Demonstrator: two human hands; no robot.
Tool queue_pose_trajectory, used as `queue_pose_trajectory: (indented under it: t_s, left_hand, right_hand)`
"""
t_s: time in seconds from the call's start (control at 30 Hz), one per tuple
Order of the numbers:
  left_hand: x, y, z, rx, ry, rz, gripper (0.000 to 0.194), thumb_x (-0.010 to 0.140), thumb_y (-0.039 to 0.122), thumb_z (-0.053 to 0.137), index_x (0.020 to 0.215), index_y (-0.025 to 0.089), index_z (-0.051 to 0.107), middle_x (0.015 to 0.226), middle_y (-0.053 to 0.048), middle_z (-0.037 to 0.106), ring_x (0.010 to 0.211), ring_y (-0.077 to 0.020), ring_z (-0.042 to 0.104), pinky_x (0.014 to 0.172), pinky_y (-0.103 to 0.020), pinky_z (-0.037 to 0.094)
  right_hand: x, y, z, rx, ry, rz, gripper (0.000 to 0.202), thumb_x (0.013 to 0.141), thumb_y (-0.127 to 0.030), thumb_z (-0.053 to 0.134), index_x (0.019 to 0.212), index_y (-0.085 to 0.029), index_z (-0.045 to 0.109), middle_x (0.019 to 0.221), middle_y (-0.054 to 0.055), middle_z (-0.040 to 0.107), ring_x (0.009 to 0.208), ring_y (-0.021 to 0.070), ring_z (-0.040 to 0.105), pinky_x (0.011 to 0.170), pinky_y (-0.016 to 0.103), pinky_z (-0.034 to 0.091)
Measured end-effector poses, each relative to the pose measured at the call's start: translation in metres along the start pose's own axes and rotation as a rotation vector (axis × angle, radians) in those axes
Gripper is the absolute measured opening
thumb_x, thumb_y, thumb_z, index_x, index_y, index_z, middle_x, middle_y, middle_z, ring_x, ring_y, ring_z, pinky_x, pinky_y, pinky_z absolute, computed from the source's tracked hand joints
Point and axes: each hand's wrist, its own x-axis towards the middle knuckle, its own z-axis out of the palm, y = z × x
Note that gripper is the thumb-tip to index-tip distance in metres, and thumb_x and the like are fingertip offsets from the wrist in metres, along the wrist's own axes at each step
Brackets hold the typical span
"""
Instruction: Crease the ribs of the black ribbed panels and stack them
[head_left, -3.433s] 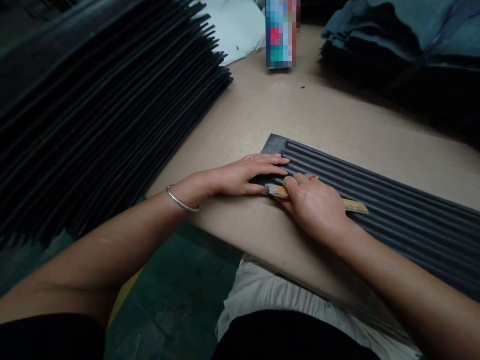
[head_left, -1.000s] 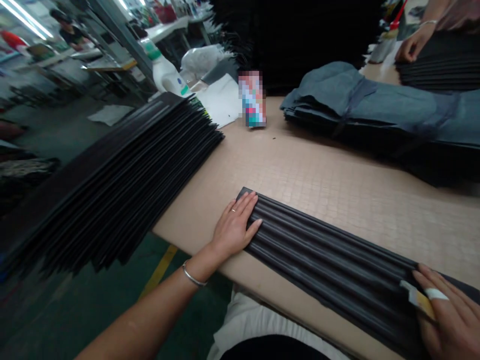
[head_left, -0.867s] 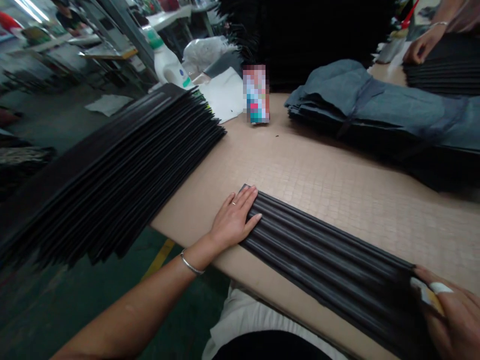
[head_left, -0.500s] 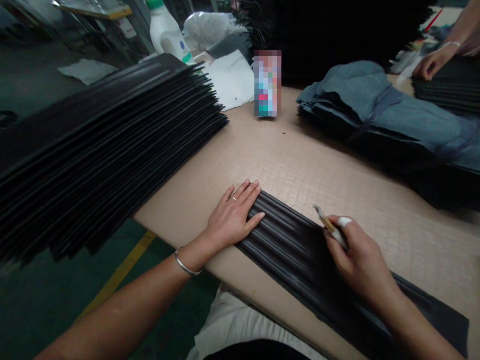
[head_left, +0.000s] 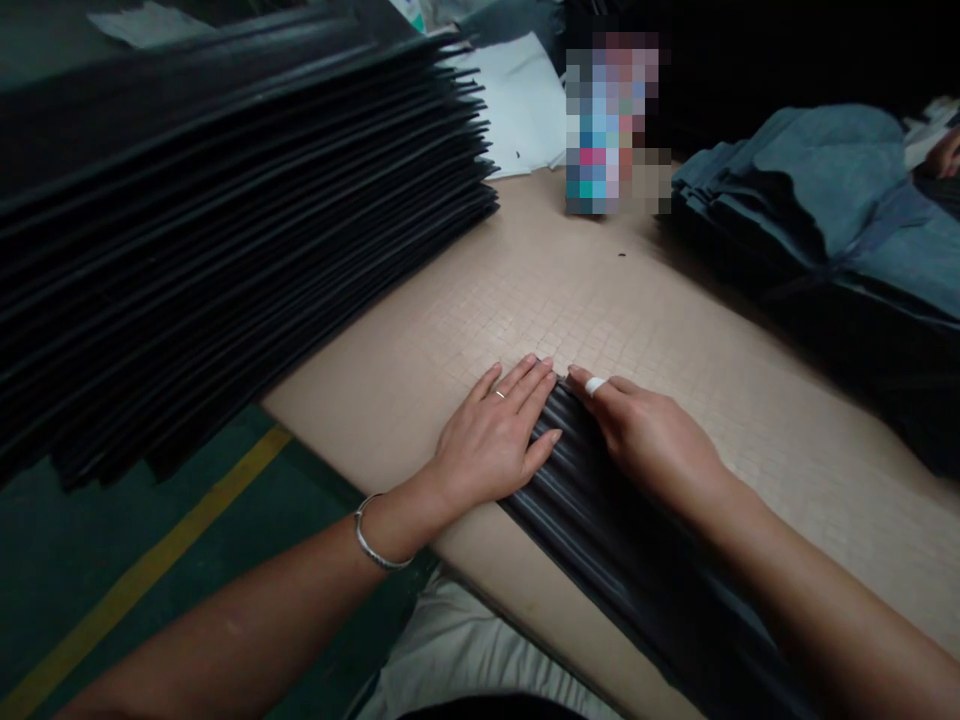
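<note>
A long black ribbed strip [head_left: 592, 520], leather-like, lies slantwise on the tan tabletop. My left hand [head_left: 499, 430] rests flat over its far left end, fingers outstretched and thumb apart, a ring on one finger. Close to those fingertips, my right hand [head_left: 637, 420], with white tape round a finger, is closed at the strip's far edge. It grips a small knife-like tool; only the metal tip [head_left: 561, 379] shows by the fingertips, touching or just over the strip's corner. The handle is hidden by the hand.
A tall stack of black sheets [head_left: 247, 210] stands at the left. At the right lies a tied grey-blue bundle [head_left: 832, 190]. White paper [head_left: 517, 105] and a blurred-out upright object [head_left: 600, 130] are at the back. Part of another person's hand [head_left: 943, 155] shows at the far right.
My right hand has moved left along the strip with the tool, up to my left fingertips. The left hand stays flat on the strip. The view has shifted, and the white bottle is mostly out of frame.
</note>
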Motion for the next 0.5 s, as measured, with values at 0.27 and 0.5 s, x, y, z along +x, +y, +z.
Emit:
queue_pose_trajectory:
  t_s: [0.27, 0.5]
  left_hand:
    - [0.001, -0.001, 0.000, -0.017, 0.002, 0.000, 0.066, 0.105, 0.049, 0.040, 0.161, 0.014, 0.034, 0.170, -0.012, 0.031, 0.160, -0.0277, 0.024, 0.132, -0.050, 0.021]
    - [0.005, -0.002, -0.001, -0.010, 0.007, 0.017, 0.057, 0.105, 0.047, 0.041, 0.156, 0.022, 0.044, 0.168, -0.009, 0.037, 0.158, -0.0306, 0.030, 0.128, -0.054, 0.028]
  right_hand:
    - [0.018, -0.005, -0.030, -0.148, -0.176, -0.047, 0.041, 0.107, -0.022, 0.039, 0.142, -0.023, 0.061, 0.111, 0.009, 0.074, 0.097, 0.0255, 0.070, 0.080, 0.033, 0.050]
    - [-0.044, 0.037, -0.043, -0.121, -0.275, -0.035, 0.044, 0.110, -0.033, 0.033, 0.132, -0.024, 0.070, 0.109, 0.009, 0.075, 0.094, 0.0259, 0.070, 0.082, 0.036, 0.051]
